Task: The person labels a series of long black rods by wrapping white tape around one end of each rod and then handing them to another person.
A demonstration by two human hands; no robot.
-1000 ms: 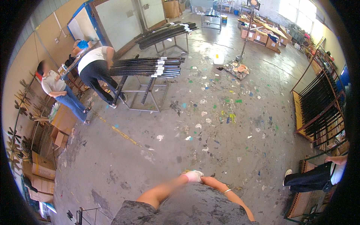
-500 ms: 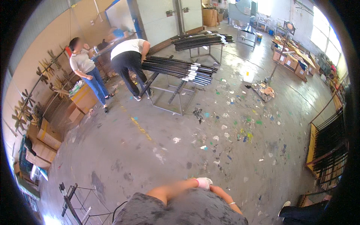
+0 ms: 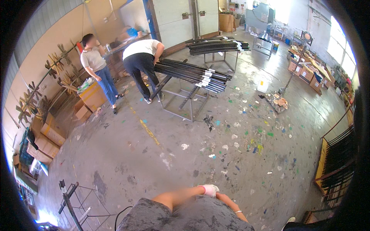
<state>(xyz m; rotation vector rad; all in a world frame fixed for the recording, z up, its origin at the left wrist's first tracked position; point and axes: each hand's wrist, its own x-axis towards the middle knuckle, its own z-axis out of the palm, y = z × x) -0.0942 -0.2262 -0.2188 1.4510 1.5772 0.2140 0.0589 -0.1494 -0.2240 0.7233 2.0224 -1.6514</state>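
My left hand (image 3: 211,189), in a white glove with a pinkish cuff, is held against the front of my dark mottled top (image 3: 154,215). My right forearm (image 3: 228,201), with a white band (image 3: 238,211) at its lower part, comes up to meet that glove. The two hands touch or overlap there. Fingers of both are too small and hidden to read, and I make out no object between them. Close by on the left stands a thin black wire rack (image 3: 83,206).
Ahead, a metal stand (image 3: 181,101) carries black rods (image 3: 192,73) with white bands; a person (image 3: 140,57) bends over it. Another person (image 3: 96,65) stands left near cardboard boxes (image 3: 92,96). A second rod stack (image 3: 216,46) lies behind. A dark rack (image 3: 339,158) stands right. Paint spots mark the floor.
The view has turned slightly left, so the people and stands sit a little farther right in it. My hands stay together in front of my body.
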